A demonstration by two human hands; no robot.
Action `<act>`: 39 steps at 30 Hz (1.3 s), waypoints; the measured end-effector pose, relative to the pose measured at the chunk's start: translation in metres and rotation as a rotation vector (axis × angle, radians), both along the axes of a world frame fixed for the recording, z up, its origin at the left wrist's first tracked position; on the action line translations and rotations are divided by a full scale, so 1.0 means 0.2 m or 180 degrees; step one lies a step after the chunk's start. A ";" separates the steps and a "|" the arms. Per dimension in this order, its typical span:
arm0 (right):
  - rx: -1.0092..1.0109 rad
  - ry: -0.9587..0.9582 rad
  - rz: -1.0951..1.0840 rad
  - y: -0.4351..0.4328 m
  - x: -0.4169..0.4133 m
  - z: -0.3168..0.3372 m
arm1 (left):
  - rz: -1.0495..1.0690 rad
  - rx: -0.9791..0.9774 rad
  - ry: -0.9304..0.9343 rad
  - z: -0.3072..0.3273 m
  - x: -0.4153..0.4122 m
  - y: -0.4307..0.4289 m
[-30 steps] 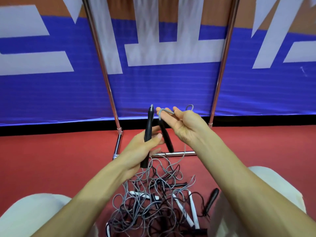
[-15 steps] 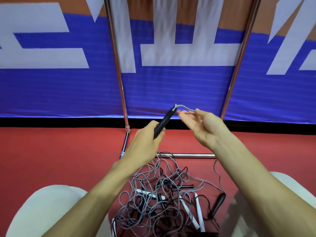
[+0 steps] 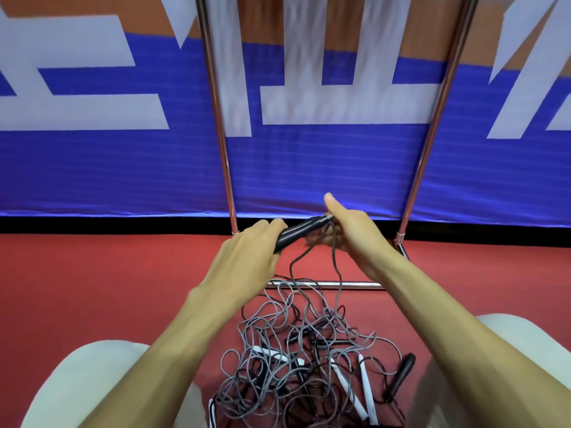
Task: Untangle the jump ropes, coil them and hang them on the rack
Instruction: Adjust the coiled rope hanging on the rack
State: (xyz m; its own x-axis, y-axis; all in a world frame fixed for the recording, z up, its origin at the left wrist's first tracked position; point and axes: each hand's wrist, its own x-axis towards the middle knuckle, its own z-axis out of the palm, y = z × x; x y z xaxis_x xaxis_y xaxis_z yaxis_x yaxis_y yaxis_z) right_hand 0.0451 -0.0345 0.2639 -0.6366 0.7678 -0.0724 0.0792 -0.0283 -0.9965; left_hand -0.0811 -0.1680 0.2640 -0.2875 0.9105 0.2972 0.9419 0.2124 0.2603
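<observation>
Black handle (image 3: pixel 301 231) tight in your left hand (image 3: pixel 247 257), its grey cord (image 3: pixel 334 264) in your curled right hand (image 3: pixel 352 233), above the tangle (image 3: pixel 293 359).

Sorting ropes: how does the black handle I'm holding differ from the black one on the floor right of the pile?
The held handle is raised in the left hand; the floor handle lies untouched. The held handle's cord meets the right hand; the floor handle's joins the pile. Both black.

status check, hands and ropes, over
Left hand grips black handle. Right hand holds its cord at the tip. Cord trails into tangled pile below rack.
</observation>
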 end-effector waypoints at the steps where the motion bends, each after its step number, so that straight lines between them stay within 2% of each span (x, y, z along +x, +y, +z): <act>1: -0.0113 -0.0095 0.0117 0.00 0.01 0.01 | -0.0002 -0.0021 -0.0030 0.00 0.00 0.00; 3: -0.0081 -0.0239 0.0187 -0.01 0.03 0.03 | -0.0005 -0.0094 -0.0102 -0.01 -0.01 0.01; 6: -0.0019 -0.0083 0.0316 -0.01 0.06 0.06 | -0.0070 -0.0230 -0.0167 -0.03 0.00 0.02; 10: 0.0142 -0.0013 0.0556 -0.01 0.07 0.05 | -0.0146 -0.0493 -0.0683 -0.06 0.01 0.04; 17: -0.0117 0.0746 -0.0303 0.01 0.08 0.08 | -0.0118 -0.0038 -0.1595 -0.03 0.08 0.08; 21: -0.0066 0.1002 -0.0657 0.01 0.07 0.07 | -0.0159 0.0089 -0.1826 -0.01 0.07 0.07; 23: 0.0077 0.1033 -0.0857 0.03 0.07 0.06 | -0.0132 0.0123 -0.1837 0.00 0.06 0.06; 27: 0.0857 0.0707 -0.1007 0.02 0.06 0.03 | 0.0206 0.0100 -0.1554 0.00 0.05 0.06; 31: 0.0599 0.0879 -0.0634 -0.04 0.03 0.04 | 0.0410 0.0160 -0.1663 0.03 0.05 0.04; 34: 0.1017 0.0529 -0.0242 -0.09 0.00 0.02 | 0.0656 0.0523 -0.2123 0.06 0.02 0.04; 36: 0.1306 0.0281 0.0088 -0.11 -0.02 0.00 | 0.0714 0.0785 -0.2590 0.06 0.01 0.04; 39: 0.1403 -0.0246 0.0709 -0.13 -0.03 -0.02 | 0.0703 0.1366 -0.3632 0.10 0.00 0.04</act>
State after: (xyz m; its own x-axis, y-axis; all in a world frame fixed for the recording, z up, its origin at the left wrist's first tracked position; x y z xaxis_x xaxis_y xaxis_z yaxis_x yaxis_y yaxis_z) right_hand 0.0383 -0.0607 0.2589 -0.7942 0.5820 0.1750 0.1096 0.4204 -0.9007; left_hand -0.0803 -0.1599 0.2839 -0.7125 0.7007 0.0383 0.0857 0.0328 0.9958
